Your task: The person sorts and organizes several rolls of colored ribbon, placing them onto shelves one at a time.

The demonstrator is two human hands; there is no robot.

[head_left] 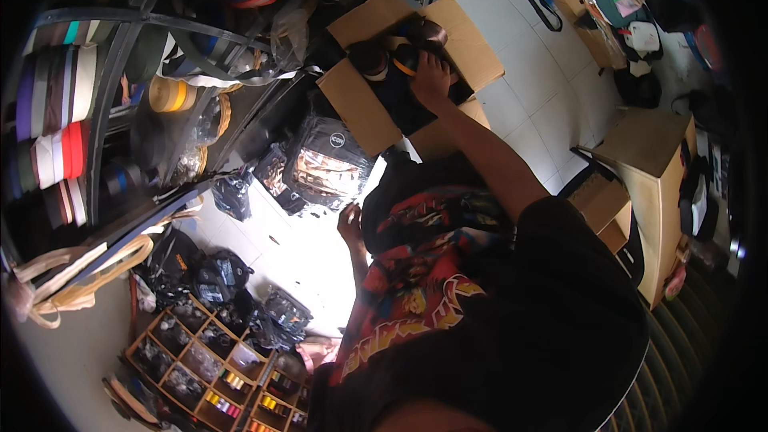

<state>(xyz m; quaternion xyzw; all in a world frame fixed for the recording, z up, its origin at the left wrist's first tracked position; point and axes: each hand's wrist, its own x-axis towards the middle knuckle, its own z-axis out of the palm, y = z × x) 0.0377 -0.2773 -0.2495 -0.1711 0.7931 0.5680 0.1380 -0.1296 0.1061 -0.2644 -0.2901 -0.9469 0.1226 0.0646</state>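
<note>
- Black printed T-shirt [560, 304], nearest;
- left hand [350, 224] near plastic-wrapped bag [328, 156]; grip unclear;
- orange-edged dark roll [404, 61] inside cardboard box [360, 108]; probably firm, rather heavy; best held by rim;
- right hand [433, 78] upon it; I cannot tell whether it pinches.

Rolls [368, 58] lie inside the cardboard box [474, 44] at its far edge, the right hand [434, 78] among them; a bag [324, 184] sits beside the box's left flap [358, 114]. Farther left, webbing rolls [56, 96] stand on the rack [95, 144].
</note>
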